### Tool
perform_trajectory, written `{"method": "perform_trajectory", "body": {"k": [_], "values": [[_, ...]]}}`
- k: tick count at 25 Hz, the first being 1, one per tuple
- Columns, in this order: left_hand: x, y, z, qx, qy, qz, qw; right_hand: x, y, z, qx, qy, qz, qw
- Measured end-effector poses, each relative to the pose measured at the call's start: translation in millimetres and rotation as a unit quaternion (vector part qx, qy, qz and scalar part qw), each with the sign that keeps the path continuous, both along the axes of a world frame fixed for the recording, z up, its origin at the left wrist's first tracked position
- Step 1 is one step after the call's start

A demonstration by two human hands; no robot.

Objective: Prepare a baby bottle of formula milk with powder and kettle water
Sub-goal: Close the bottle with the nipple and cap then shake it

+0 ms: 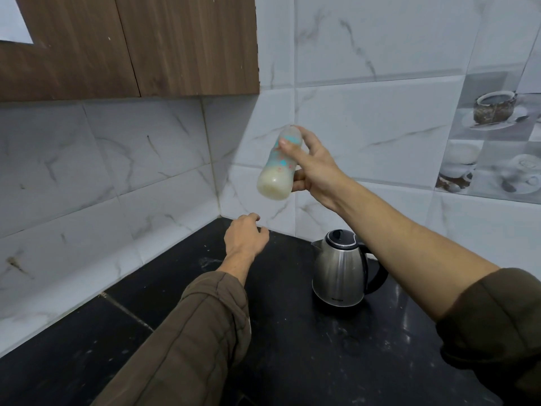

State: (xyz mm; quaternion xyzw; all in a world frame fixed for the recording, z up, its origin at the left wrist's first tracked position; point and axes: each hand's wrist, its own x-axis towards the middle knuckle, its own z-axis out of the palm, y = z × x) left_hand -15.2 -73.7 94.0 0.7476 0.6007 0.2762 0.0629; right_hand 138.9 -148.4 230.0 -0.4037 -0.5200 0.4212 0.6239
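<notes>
Kettle (339,271): brushed steel, glossy black plastic lid and handle. Bottle (278,165): translucent plastic. Counter (322,347): glossy black stone, scuffed. Wall (366,112): glossy marbled tile. Cabinet (131,45): matt wood grain.

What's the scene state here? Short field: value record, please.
right hand: raised, fingers wrapped round the baby bottle
baby bottle: held in the air, tilted, blurred; creamy liquid pooled at the lower end
left hand: empty, fingers curled, held out over the countertop
kettle: upright on the countertop, lid closed, untouched
countertop: dark stone, in a tiled corner
formula powder: not in view
</notes>
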Motion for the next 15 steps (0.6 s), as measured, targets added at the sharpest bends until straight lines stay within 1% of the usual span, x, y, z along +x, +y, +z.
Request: {"method": "perform_trajectory", "body": {"k": [1, 3, 4, 5, 6, 8, 9, 10, 11, 12, 13, 14, 15], "values": [[1, 0, 1, 0.001, 0.0, -0.001, 1.0, 0, 2, 1, 0.006, 0.031, -0.018, 0.999], [1, 0, 1, 0.001, -0.003, -0.001, 1.0, 1, 9, 6, -0.002, 0.169, -0.08, 0.982], [0, 0, 1, 0.002, -0.004, 0.0, 1.0, 1, 12, 8, 0.0, 0.215, -0.091, 0.972], [0, 0, 2, 0.002, -0.004, 0.002, 1.0, 0, 12, 10, -0.002, 0.219, -0.083, 0.972], [0, 0, 3, 0.003, -0.003, 0.001, 1.0, 1, 10, 11, -0.005, 0.179, -0.06, 0.982], [-1, 1, 2, 0.004, 0.0, 0.002, 1.0, -5, -1, 9, 0.009, 0.021, 0.012, 1.0], [-1, 1, 3, 0.005, 0.002, 0.004, 1.0, -6, -6, 7, 0.024, -0.036, 0.037, 0.998], [-2, 1, 3, 0.004, 0.001, 0.005, 1.0, -6, -6, 7, 0.038, -0.042, 0.036, 0.998], [-4, 1, 3, 0.003, 0.002, 0.005, 1.0, -6, -3, 8, 0.043, 0.005, 0.01, 0.999], [-5, 2, 2, 0.002, 0.002, 0.004, 1.0, -4, 1, 10, 0.034, 0.081, -0.032, 0.996], [-6, 2, 1, 0.001, 0.002, 0.005, 1.0, -1, 6, 13, 0.031, 0.164, -0.068, 0.984], [-7, 3, 2, -0.001, 0.001, 0.008, 1.0, 1, 10, 15, 0.03, 0.223, -0.082, 0.971], [-7, 3, 3, -0.002, 0.0, 0.01, 1.0, 4, 12, 14, 0.029, 0.237, -0.08, 0.968]]}}
